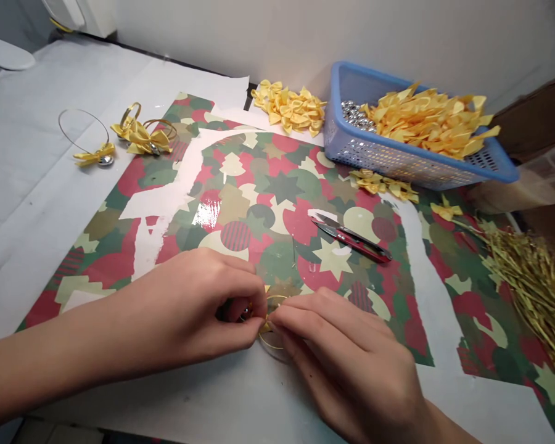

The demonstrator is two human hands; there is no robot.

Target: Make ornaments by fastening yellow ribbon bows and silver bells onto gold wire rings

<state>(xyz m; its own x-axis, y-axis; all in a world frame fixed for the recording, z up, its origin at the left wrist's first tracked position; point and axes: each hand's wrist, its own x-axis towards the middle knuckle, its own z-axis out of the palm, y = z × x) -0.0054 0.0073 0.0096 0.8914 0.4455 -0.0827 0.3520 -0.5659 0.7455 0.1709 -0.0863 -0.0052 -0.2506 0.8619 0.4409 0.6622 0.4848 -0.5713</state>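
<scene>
Well beyond the grip (264,317), a plain white wall (333,37) is rising behind the table and running across the whole top of the view, with a dark gap showing along its foot. The table (37,185), covered in pale grey-white sheeting, is stretching out to the left of the grip and passing beneath it. Far up and left of the grip, a white plastic fitting (74,12) is jutting in from the corner, with a rounded white object (4,52) just below it. Up and right of the grip, a brown panel (536,117) is standing beside the wall. Below the grip, a sliver of grey floor (55,435) is showing past the table's edge. Soft, even indoor light is falling across everything.
</scene>
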